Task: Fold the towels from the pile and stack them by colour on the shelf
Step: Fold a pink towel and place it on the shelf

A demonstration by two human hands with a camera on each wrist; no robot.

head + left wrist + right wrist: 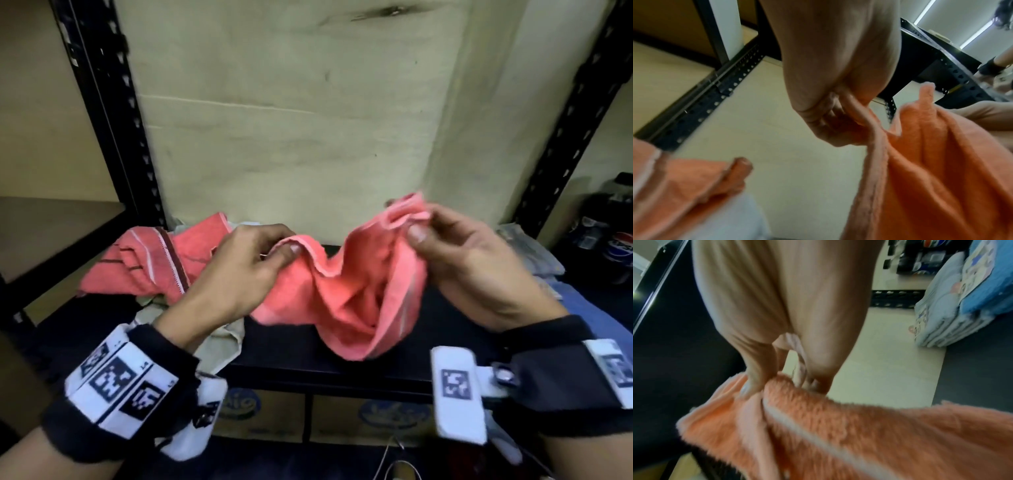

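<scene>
Left hand: my left hand (236, 270) pinches the upper hem of the coral towel (349, 294), thumb on top, fingers curled behind the cloth.
Right hand: my right hand (469, 260) pinches a bunched corner of the same towel, a little higher than the left.
Coral towel: it hangs in folds between my two hands, above the black shelf (308, 349); its lower end seems to touch the shelf, but the picture is blurred there.
Pile: the pile (150, 270) lies on the shelf behind my left hand, with a striped coral towel on top and a pale cloth (222, 342) under it.
Right side: folded blue bedding (962, 296) lies near the shelf post.
</scene>
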